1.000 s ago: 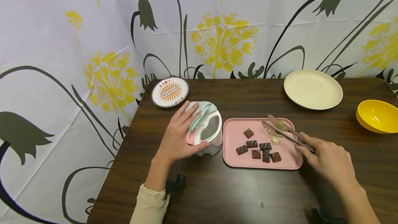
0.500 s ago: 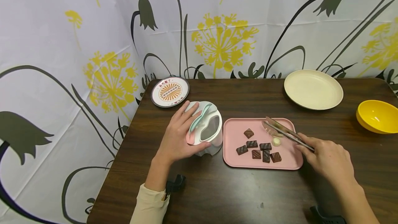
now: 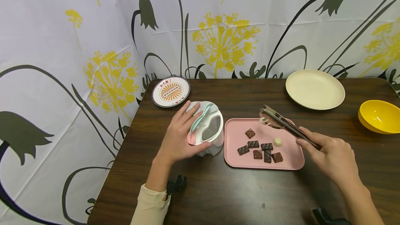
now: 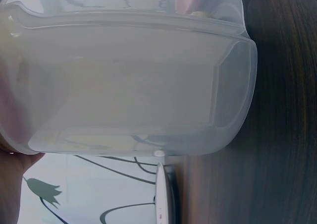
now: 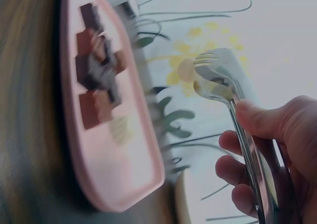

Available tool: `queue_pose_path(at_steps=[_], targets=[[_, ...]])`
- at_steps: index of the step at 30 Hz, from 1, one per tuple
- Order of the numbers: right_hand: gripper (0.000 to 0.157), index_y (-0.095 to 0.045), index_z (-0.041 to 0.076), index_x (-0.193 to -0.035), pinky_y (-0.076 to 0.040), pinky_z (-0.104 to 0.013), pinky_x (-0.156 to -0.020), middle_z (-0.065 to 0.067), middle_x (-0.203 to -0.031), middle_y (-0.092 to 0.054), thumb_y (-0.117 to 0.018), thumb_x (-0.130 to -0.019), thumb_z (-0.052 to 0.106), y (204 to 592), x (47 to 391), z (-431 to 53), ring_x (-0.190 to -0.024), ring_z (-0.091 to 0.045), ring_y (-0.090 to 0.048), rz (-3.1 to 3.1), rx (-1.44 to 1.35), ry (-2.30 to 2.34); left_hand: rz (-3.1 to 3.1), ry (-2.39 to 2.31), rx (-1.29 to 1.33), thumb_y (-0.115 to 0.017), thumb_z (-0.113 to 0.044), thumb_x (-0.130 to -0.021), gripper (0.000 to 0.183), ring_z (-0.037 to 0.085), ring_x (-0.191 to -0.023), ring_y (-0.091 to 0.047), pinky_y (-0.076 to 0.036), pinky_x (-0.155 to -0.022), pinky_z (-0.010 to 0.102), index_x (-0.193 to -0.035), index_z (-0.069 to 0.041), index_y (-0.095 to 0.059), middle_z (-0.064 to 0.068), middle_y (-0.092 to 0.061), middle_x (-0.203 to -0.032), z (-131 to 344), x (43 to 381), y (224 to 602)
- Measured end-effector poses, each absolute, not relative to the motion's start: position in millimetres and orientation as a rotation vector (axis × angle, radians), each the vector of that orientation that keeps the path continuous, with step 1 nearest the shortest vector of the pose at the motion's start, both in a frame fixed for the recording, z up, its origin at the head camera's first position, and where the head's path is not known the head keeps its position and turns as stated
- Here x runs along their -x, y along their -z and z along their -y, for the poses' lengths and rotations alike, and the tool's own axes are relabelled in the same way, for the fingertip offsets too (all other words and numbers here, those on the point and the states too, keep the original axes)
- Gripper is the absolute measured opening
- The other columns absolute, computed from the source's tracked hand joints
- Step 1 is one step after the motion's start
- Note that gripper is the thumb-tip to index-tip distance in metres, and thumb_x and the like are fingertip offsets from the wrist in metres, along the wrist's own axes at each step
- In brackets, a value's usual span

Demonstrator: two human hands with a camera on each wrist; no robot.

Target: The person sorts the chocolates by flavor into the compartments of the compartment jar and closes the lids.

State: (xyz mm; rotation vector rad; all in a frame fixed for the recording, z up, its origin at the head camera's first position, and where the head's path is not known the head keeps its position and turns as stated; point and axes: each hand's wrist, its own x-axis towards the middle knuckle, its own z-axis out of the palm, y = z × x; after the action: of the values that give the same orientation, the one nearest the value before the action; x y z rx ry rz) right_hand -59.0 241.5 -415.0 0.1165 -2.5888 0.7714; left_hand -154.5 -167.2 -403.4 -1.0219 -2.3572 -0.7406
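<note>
My left hand (image 3: 179, 133) grips the top of a white lidded container (image 3: 212, 129), thumb on the near side and fingers over the lid, beside its teal handle (image 3: 200, 118). In the left wrist view the container's translucent body (image 4: 124, 85) fills much of the frame. My right hand (image 3: 332, 159) holds metal serving tongs (image 5: 242, 130), with fork and spoon ends, above the pink tray's (image 3: 232, 160) far edge. A small pale piece (image 5: 186, 70) appears at their tips; its kind is unclear. Several dark chocolates (image 3: 267, 147) and one round cream-coloured sweet (image 3: 277, 142) lie on the tray.
A printed plate (image 3: 171, 92) stands at the back left of the dark wooden table (image 3: 237, 193). An oval cream plate (image 3: 315, 89) lies at the back right, with a yellow bowl (image 3: 379, 117) to its right. A flower-patterned curtain (image 3: 250, 2) hangs behind.
The tongs have lifted away from the tray and moved up and slightly left, the pale piece at their tips. The cream sweet stays on the tray. My left hand has not moved.
</note>
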Motion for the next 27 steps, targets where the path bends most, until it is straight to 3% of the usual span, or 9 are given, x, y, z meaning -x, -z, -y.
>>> queue_pose_path(at_steps=[3, 6, 11, 13, 17, 21, 27], targets=[[0.046, -0.074, 0.021, -0.117, -0.029, -0.034, -0.045, 0.005, -0.052, -0.062, -0.086, -0.072, 0.020, 408, 58, -237, -0.049, -0.015, -0.053, 2.533, -0.164, -0.784, 2.356, 0.741, 1.022, -0.071, -0.068, -0.071, 0.088, 0.029, -0.144, -0.028, -0.022, -0.114, 0.047, -0.134, -0.008, -0.060, 0.006, -0.048, -0.148, 167, 154, 403], [0.050, -0.075, 0.021, -0.116, -0.030, -0.027, -0.046, -0.001, -0.069, -0.072, -0.087, -0.069, 0.014, 398, 56, -232, -0.050, 0.000, -0.046, 2.474, -0.232, -0.821, 2.357, 0.738, 1.021, -0.070, -0.068, -0.072, 0.087, 0.029, -0.144, -0.028, -0.022, -0.115, 0.047, -0.134, -0.008, -0.060, 0.006, -0.048, -0.148, 167, 154, 403], [0.054, -0.075, 0.018, -0.116, -0.041, -0.014, -0.059, -0.005, -0.098, -0.074, -0.088, -0.065, 0.006, 382, 53, -216, -0.076, 0.015, -0.059, 2.378, -0.352, -0.911, 2.360, 0.733, 1.018, -0.070, -0.069, -0.071, 0.087, 0.029, -0.144, -0.027, -0.022, -0.115, 0.047, -0.134, -0.008, -0.060, 0.006, -0.047, -0.148, 167, 154, 403], [0.054, -0.075, 0.016, -0.115, -0.043, -0.013, -0.062, -0.004, -0.100, -0.074, -0.088, -0.063, 0.005, 376, 52, -208, -0.081, 0.015, -0.060, 2.345, -0.400, -0.936, 2.362, 0.734, 1.019, -0.071, -0.068, -0.071, 0.088, 0.029, -0.144, -0.027, -0.022, -0.115, 0.047, -0.134, -0.009, -0.060, 0.006, -0.047, -0.148, 167, 154, 403], [0.051, -0.075, 0.013, -0.114, -0.037, -0.014, -0.052, 0.004, -0.085, -0.074, -0.087, -0.065, 0.005, 368, 54, -191, -0.057, 0.008, -0.051, 2.319, -0.508, -0.965, 2.366, 0.736, 1.020, -0.071, -0.068, -0.071, 0.088, 0.029, -0.145, -0.027, -0.021, -0.115, 0.047, -0.135, -0.009, -0.060, 0.006, -0.047, -0.148, 167, 154, 403], [0.048, -0.075, 0.011, -0.115, -0.030, -0.014, -0.048, 0.009, -0.079, -0.070, -0.085, -0.068, 0.005, 364, 57, -176, -0.047, 0.003, -0.039, 2.331, -0.586, -0.992, 2.370, 0.733, 1.017, -0.071, -0.069, -0.071, 0.088, 0.029, -0.145, -0.027, -0.021, -0.115, 0.047, -0.135, -0.009, -0.059, 0.006, -0.047, -0.149, 168, 154, 403], [0.044, -0.074, 0.013, -0.117, -0.030, -0.016, -0.046, 0.005, -0.095, -0.075, -0.083, -0.073, 0.012, 366, 61, -159, -0.049, 0.003, -0.039, 2.361, -0.621, -0.970, 2.373, 0.731, 1.020, -0.071, -0.068, -0.071, 0.088, 0.028, -0.145, -0.026, -0.021, -0.115, 0.047, -0.135, -0.009, -0.059, 0.005, -0.046, -0.149, 168, 154, 403]])
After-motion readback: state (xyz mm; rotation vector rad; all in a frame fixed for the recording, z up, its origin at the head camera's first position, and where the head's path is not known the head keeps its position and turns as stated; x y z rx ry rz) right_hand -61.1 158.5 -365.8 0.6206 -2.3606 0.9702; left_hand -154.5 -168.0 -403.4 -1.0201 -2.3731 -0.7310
